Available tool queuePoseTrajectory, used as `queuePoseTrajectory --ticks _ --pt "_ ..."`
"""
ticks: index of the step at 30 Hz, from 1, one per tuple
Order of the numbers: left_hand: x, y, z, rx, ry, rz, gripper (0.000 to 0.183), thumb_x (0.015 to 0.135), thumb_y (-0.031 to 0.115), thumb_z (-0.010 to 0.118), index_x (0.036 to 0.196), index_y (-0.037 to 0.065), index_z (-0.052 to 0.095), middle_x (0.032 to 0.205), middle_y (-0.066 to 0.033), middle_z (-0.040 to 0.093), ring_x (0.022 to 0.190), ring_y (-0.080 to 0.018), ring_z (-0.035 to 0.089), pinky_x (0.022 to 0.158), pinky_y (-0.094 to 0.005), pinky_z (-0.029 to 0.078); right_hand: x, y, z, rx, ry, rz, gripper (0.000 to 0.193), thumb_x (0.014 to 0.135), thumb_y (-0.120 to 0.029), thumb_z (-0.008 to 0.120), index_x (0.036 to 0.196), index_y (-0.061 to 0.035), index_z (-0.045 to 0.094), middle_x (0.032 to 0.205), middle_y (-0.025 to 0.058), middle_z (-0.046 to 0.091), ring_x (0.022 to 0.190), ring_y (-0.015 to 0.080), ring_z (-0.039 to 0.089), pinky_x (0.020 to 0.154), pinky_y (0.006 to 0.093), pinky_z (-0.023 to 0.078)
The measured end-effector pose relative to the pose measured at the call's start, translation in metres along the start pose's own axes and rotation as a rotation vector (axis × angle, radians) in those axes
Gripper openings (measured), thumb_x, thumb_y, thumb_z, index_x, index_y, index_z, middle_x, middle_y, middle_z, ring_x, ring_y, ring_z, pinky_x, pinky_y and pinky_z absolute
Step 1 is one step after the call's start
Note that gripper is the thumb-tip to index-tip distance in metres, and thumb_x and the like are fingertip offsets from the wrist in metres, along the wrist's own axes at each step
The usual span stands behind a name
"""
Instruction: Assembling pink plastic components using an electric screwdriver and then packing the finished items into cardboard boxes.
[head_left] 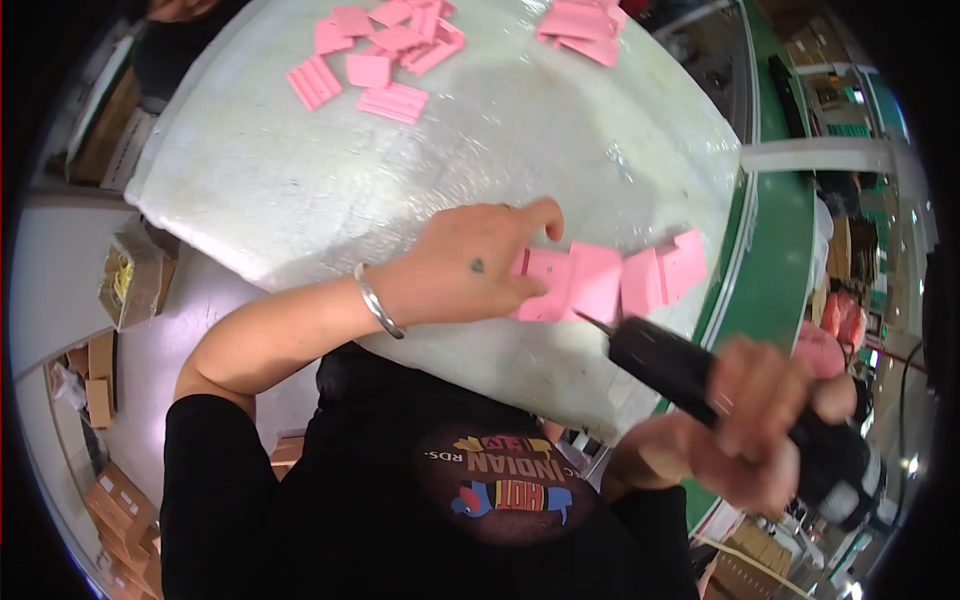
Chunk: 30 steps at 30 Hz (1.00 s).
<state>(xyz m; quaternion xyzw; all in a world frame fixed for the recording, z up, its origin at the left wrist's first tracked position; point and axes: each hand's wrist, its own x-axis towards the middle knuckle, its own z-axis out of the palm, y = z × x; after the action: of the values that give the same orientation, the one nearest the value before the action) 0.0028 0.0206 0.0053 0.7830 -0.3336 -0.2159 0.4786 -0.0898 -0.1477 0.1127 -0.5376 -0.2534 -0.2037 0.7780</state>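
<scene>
A pink plastic piece (597, 280) lies near the right side of the white-covered table, its left part under my left hand (470, 262). The thumb and bent fingers of that hand grip its left end. A small dark spot, perhaps a screw or hole, shows on the piece. Against its right end sits another angled pink piece (660, 277). My right hand (755, 425), smeared by motion, is wrapped around a black electric screwdriver (665, 365). Its thin bit points up and left, close to the near edge of the gripped piece; whether they touch, I cannot tell.
Loose pink pieces (395, 45) are scattered at the table's far left, and a stack of pink pieces (582, 30) sits at the far right. A green surface (785, 270) runs along the right. An open cardboard box (140, 275) stands left of the table (330, 170).
</scene>
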Motion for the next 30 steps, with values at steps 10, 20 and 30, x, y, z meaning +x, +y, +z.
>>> queuePoseTrajectory --ticks 10,20,30 --pt "-0.026 0.050 0.027 -0.716 0.403 0.109 0.065 0.078 0.015 0.076 0.132 0.011 0.039 0.091 -0.0003 0.043 0.081 -0.0075 0.045 0.072 -0.0227 0.042 -0.038 0.016 0.008 -0.505 0.295 0.270 0.070 0.078 -0.008 0.066 0.139 0.0008 0.032 0.124 0.0165 0.051 0.101 0.0235 0.054 0.091 0.0402 0.042" --pt "-0.044 0.039 -0.039 -1.313 -0.338 -0.045 0.051 0.093 0.029 0.060 0.133 0.007 0.038 0.086 -0.0023 0.060 0.083 -0.0099 0.058 0.078 -0.0245 0.047 -0.047 -0.035 0.015 -0.443 0.275 0.599 0.075 0.072 -0.003 0.072 0.137 0.0046 0.034 0.127 0.0198 0.050 0.114 0.0279 0.051 0.102 0.0423 0.037" --pt "-0.043 0.052 -0.019 -0.706 0.048 0.028 0.053 0.092 0.014 0.059 0.138 0.007 0.036 0.114 -0.0051 0.059 0.099 -0.0096 0.057 0.086 -0.0260 0.046 -0.056 -0.021 -0.003 -0.513 0.503 0.766 0.055 0.078 -0.005 0.060 0.128 0.0018 0.040 0.113 0.0118 0.055 0.104 0.0199 0.055 0.093 0.0330 0.042"
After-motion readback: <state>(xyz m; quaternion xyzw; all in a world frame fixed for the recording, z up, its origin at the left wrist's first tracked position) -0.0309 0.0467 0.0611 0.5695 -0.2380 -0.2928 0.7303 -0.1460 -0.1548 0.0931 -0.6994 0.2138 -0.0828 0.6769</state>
